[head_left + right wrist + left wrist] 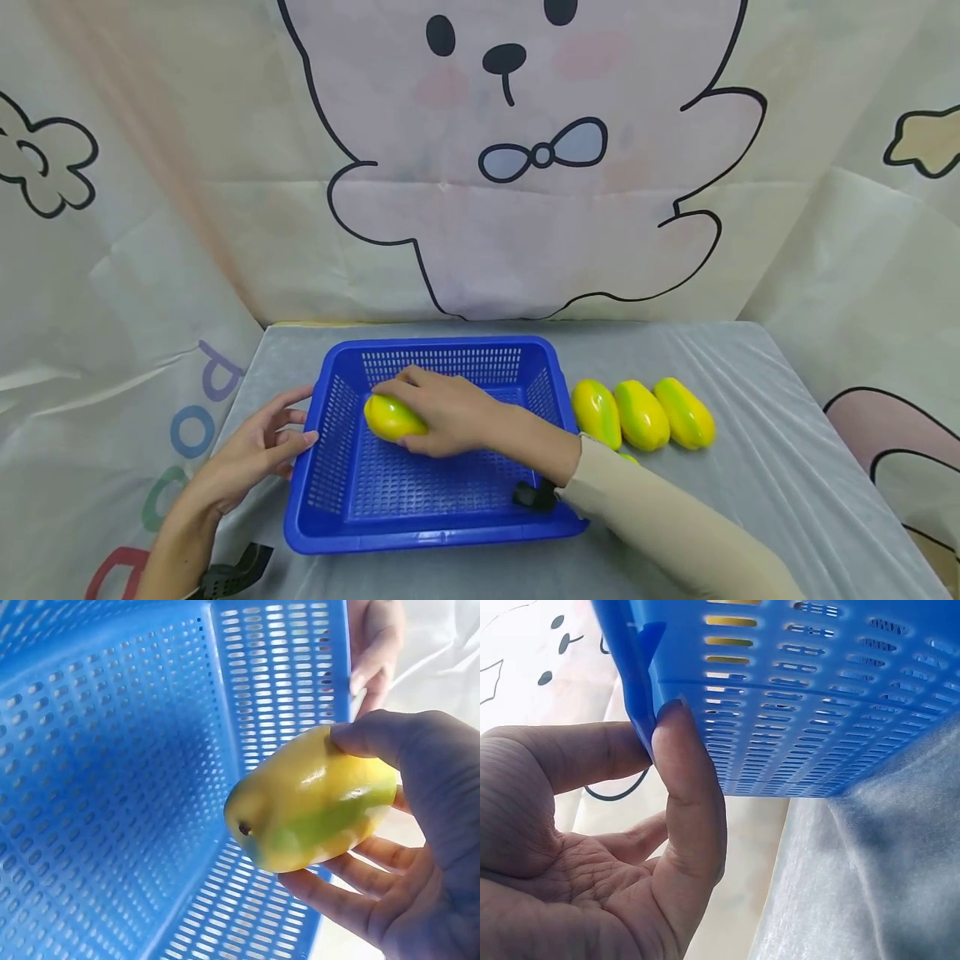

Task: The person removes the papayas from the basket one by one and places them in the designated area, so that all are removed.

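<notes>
A blue plastic basket (420,542) with slotted walls lies on the grey cloth. My left hand (258,446) pinches its left rim between thumb and fingers, and the left wrist view shows the fingertips on the rim (634,690). Inside the basket, toward its left side, my right hand (450,412) holds a yellow mango (393,418) with a green streak. In the right wrist view the thumb lies on one side of the mango (315,802) and the fingers on the other, with the stem end facing the basket's inside.
To the right of the basket, more yellow-green mangoes lie in a row: one close to the rim (597,412), a middle one (642,415) and an outer one (684,412). Another mango (628,457) is mostly hidden behind the right forearm. A printed cloth backdrop (525,250) stands behind the table.
</notes>
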Available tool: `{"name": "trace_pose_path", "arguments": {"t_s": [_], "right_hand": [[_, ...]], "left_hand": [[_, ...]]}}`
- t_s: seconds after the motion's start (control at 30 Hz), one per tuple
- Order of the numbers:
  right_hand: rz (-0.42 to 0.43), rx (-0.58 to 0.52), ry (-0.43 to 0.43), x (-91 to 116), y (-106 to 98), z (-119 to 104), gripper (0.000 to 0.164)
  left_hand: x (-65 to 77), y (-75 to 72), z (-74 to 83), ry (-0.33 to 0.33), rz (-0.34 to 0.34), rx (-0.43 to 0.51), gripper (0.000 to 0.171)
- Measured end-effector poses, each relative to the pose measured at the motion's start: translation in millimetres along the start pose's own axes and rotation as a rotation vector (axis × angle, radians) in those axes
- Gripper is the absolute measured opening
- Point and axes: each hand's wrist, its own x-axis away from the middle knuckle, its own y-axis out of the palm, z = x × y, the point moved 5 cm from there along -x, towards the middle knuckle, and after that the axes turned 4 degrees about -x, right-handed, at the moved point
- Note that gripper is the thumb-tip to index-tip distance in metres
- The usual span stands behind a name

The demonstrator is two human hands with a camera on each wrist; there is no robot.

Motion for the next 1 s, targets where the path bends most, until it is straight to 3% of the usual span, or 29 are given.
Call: {"name": "trace_pose_path", "arguments": {"t_s": [0.47,1.0], "right_hand": [[0.053,-0.075,0.017,29,-21,-3,0.070],[0.184,-0.111,0.060,70,-44,0,0.069]], "left_hand": [[2.1,-0.5,-1.3,0.012,0.010,0.001,0.083],[1.3,0.4,2.4,0.031,-0.019,0.020,0.082]]}}
